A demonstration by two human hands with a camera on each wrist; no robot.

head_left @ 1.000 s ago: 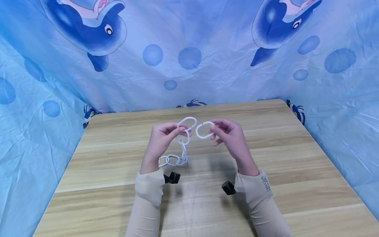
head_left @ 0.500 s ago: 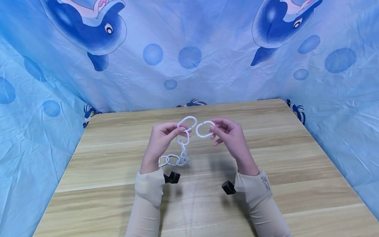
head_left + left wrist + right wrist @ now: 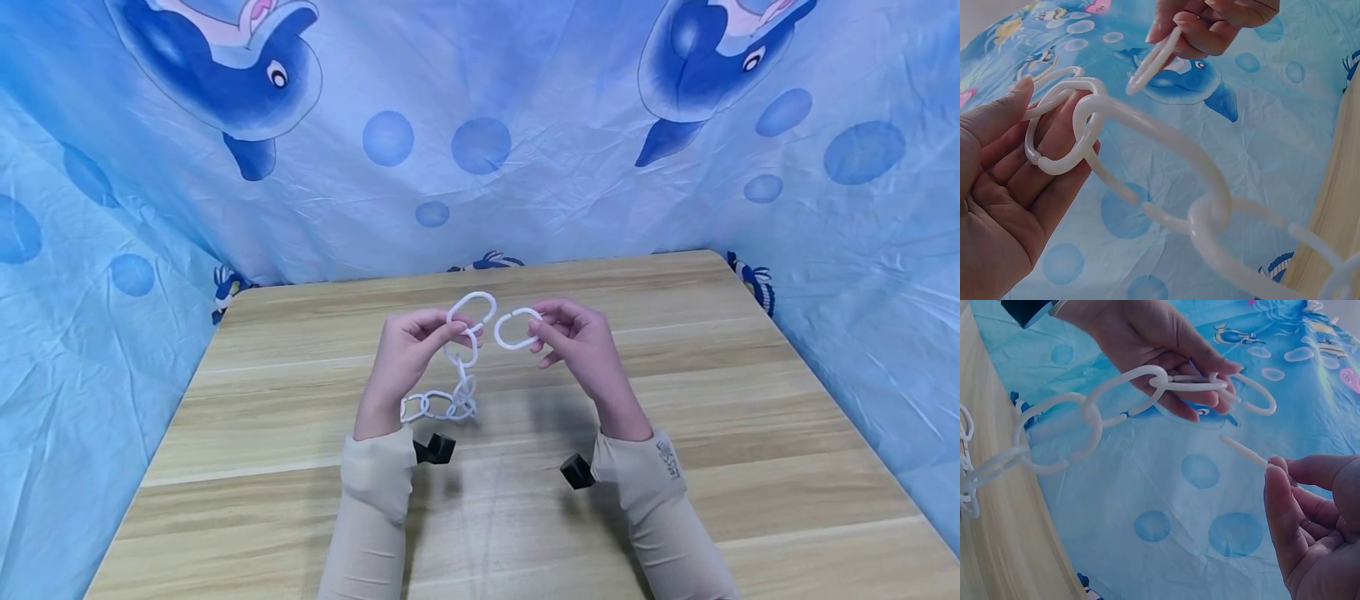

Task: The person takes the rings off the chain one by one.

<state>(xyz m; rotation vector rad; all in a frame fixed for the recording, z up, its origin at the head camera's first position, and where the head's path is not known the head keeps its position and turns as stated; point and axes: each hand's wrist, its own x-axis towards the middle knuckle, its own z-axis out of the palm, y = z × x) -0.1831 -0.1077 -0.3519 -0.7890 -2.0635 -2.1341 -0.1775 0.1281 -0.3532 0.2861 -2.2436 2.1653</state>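
Observation:
Between thumb and fingers, my left hand (image 3: 405, 354) pinches the upper end of a white plastic chain (image 3: 1160, 135). Its end link rises above the fingertips, with a small gap at the lower right in the head view. Below, the other links hang down and trail onto the table, partly hidden behind the left wrist. My right hand (image 3: 585, 346) pinches a single loose white link (image 3: 1244, 450) by its right side. This oval link has a split at its upper left. A narrow space separates it from the chain's end link; they are apart.
Under both hands lies a wood-grain table (image 3: 247, 492). Behind and beside it hangs a blue sheet (image 3: 337, 225) printed with dolphins and bubbles. Black camera mounts (image 3: 441, 448) stick out from both sleeve cuffs.
The dangling links have swayed slightly. Both hands keep nearly the same place and the same hold, with only a tiny drift to the left.

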